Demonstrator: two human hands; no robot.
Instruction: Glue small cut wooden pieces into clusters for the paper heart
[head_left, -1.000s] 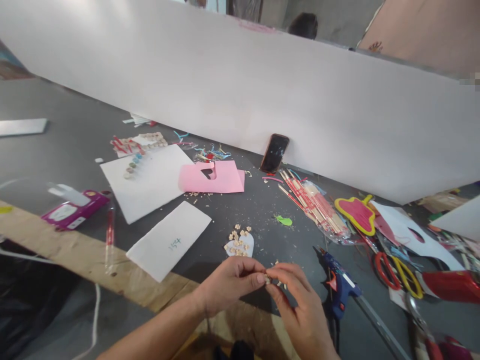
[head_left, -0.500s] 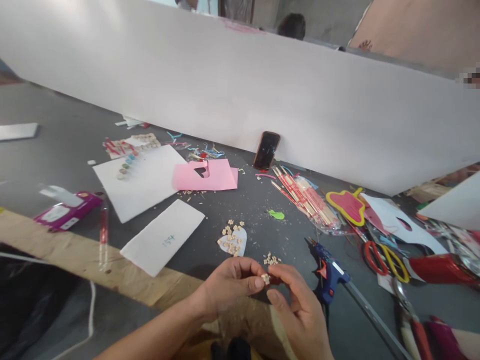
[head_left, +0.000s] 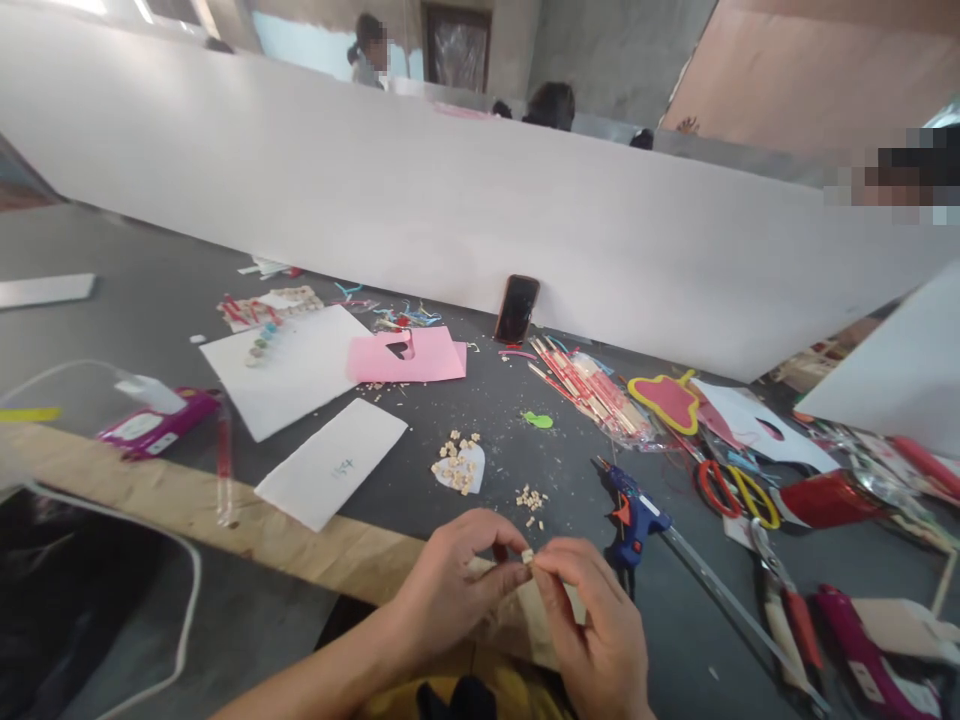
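Observation:
My left hand [head_left: 472,565] pinches a small beige flower-shaped piece [head_left: 528,556] between thumb and fingers, just past the table's front edge. At its other side, my right hand [head_left: 592,600] closes thumb and index finger against the same piece. Beyond them lies a pile of tiny beige bits [head_left: 532,498]. Left of that pile is a white heart-shaped cutout [head_left: 474,470], partly covered with several beige flower-shaped pieces [head_left: 453,462]. A blue glue gun [head_left: 637,515] with a long grey glue stick rests on the table to the right of my hands.
White foam sheets [head_left: 334,462], folded pink foam [head_left: 412,355] and a purple box [head_left: 159,425] lie leftward. A phone [head_left: 517,308] leans on the white divider [head_left: 420,200]. To the right are striped sticks [head_left: 589,385], scissors [head_left: 739,495], pliers [head_left: 787,600] and a red can [head_left: 832,498].
My right thumb and index finger have closed together at the small piece. The camera view has tilted up and shifted somewhat, showing more of the people beyond the divider.

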